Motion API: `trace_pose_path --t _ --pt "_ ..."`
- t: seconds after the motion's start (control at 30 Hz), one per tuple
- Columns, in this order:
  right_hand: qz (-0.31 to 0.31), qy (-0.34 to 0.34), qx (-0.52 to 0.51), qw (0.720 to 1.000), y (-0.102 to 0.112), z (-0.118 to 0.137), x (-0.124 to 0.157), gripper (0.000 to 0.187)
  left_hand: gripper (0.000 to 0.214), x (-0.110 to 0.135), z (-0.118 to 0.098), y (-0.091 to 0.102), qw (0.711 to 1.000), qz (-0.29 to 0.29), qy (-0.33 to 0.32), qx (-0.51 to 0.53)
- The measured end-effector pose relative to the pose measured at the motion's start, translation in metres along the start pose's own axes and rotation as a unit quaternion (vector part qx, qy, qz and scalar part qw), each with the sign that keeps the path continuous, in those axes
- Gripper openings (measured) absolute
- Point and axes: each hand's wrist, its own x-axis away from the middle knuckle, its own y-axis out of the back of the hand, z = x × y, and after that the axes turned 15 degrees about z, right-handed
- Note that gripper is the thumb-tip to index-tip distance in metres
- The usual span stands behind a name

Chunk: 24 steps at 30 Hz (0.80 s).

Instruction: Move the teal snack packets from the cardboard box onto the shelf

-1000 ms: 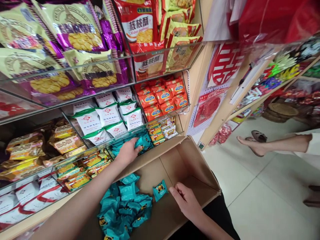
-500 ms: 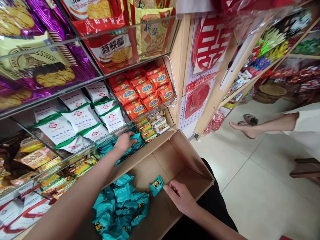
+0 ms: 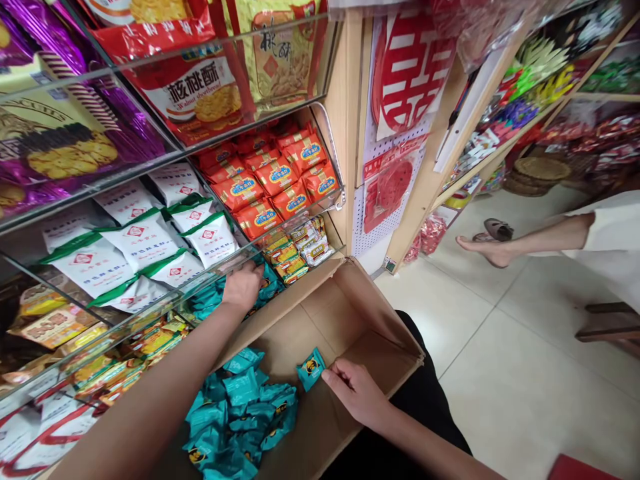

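Note:
My left hand (image 3: 243, 288) reaches into a low shelf bin, down among teal snack packets (image 3: 207, 298). Its fingertips are hidden there, so I cannot tell whether they grip one. Over a cardboard box (image 3: 330, 320), my right hand (image 3: 357, 393) pinches the corner of a single teal snack packet (image 3: 311, 369) between thumb and fingers. A heap of teal packets (image 3: 245, 413) like it lies in the left part of the box, just beside the held one. The box sits against the shelf front, partly over dark-clothed legs (image 3: 425, 400).
Clear dividers separate white-and-green packets (image 3: 135, 243), red packets (image 3: 277, 177) and small yellow packets (image 3: 287, 260) around the bin. Bigger biscuit bags (image 3: 200, 93) fill the shelf above. At right, another person's bare leg (image 3: 530, 247) extends over the tiled floor (image 3: 500, 353).
My left hand has pushed deeper into the teal packets in the bin, its fingers now more hidden. My right hand keeps its packet almost in place. The view has shifted slightly.

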Motion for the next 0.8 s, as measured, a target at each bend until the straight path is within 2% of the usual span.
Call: trace_pose_path --t 0.27,0.4,0.6,0.7,0.8 --pt "-0.002 0.008 0.002 1.000 0.000 -0.002 -0.001 0.034 0.047 0.001 0.012 0.002 0.998 -0.002 -0.063 -0.010" --pt "0.001 0.013 0.007 1.000 0.000 -0.004 -0.002 0.033 0.044 0.001 0.013 -0.001 0.998 0.008 -0.065 -0.005" --pt "0.028 -0.014 0.069 0.997 -0.001 -0.006 -0.001 0.031 0.044 -0.005 0.019 0.002 0.996 0.022 -0.086 0.028" --pt "0.061 -0.039 0.138 0.988 -0.003 -0.003 -0.002 0.027 0.041 0.017 0.024 0.009 0.995 0.009 -0.086 0.052" --pt "0.114 -0.061 0.248 0.960 -0.007 -0.002 -0.012 0.011 0.034 0.070 0.020 0.012 0.985 -0.047 -0.108 0.124"
